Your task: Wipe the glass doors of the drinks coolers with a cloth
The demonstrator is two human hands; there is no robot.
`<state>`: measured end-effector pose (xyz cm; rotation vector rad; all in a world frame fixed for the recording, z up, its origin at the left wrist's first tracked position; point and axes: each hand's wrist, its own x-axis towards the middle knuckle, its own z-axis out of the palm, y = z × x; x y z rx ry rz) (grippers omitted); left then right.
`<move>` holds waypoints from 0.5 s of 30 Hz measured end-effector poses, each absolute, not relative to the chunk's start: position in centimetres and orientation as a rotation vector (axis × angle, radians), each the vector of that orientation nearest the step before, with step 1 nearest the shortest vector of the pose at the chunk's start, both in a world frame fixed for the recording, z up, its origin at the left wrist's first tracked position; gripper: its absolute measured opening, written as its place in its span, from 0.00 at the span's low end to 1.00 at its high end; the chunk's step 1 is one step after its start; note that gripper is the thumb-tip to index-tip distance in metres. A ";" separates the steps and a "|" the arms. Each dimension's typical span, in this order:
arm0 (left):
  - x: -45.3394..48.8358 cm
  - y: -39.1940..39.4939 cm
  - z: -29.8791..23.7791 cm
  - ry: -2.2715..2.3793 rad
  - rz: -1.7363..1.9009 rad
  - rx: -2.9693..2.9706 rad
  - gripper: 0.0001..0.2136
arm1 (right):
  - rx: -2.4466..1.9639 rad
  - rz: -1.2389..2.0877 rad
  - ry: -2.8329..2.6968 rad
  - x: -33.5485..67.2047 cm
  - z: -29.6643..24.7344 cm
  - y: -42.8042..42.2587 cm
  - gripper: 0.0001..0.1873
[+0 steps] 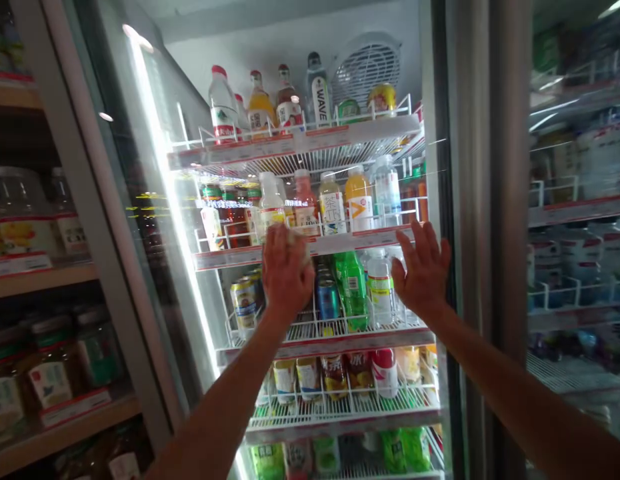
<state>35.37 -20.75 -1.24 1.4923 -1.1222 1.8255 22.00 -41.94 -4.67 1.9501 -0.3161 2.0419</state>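
My left hand [287, 277] is raised in front of the middle shelves of a lit drinks cooler. Its fingers lie close together over a pale, cloth-like piece [301, 244], mostly hidden and blurred. To the right, my right hand [424, 270] is spread, palm forward, holding nothing. Faint reflections suggest a glass pane in front of the shelves; whether either palm touches it I cannot tell. Between the hands, behind them, show a green bottle [353, 290], a blue can [328, 299] and a clear bottle with a yellow-green label [380, 287].
Bottles, such as an orange one [359, 197], line the white wire shelves. A bright light strip [157, 143] runs down the cooler's left side. A metal door frame [483, 200] stands at right, with another stocked cooler beyond. Jars [50, 363] fill a wooden shelf at left.
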 end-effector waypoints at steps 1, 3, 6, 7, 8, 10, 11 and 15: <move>34.3 -22.1 -1.7 -1.290 1.827 1.500 0.19 | 1.948 2.040 -0.313 22.0 -4.7 -42.0 0.31; 33.4 -23.0 -2.1 -1.490 1.820 1.521 0.19 | 1.925 2.042 -0.294 21.9 -4.7 -42.0 0.30; 35.6 -20.0 -1.0 -1.307 1.823 1.557 0.20 | 1.893 2.039 -0.279 21.8 -4.8 -42.0 0.30; 36.9 -18.4 -0.3 -1.152 1.816 1.544 0.20 | 1.886 2.037 -0.279 21.9 -4.8 -42.0 0.30; 38.2 -16.9 0.5 -0.992 1.784 1.530 0.21 | 1.885 2.033 -0.284 21.9 -4.8 -42.0 0.30; 40.1 -15.0 1.9 -0.719 1.746 1.460 0.22 | 1.895 2.024 -0.298 21.9 -4.8 -41.9 0.30; 40.3 -14.8 2.2 -0.653 1.737 1.440 0.22 | 1.903 2.025 -0.309 22.0 -4.9 -41.9 0.30; 36.8 -18.9 0.1 -0.960 1.772 1.492 0.22 | 1.930 2.035 -0.306 22.0 -4.9 -41.9 0.30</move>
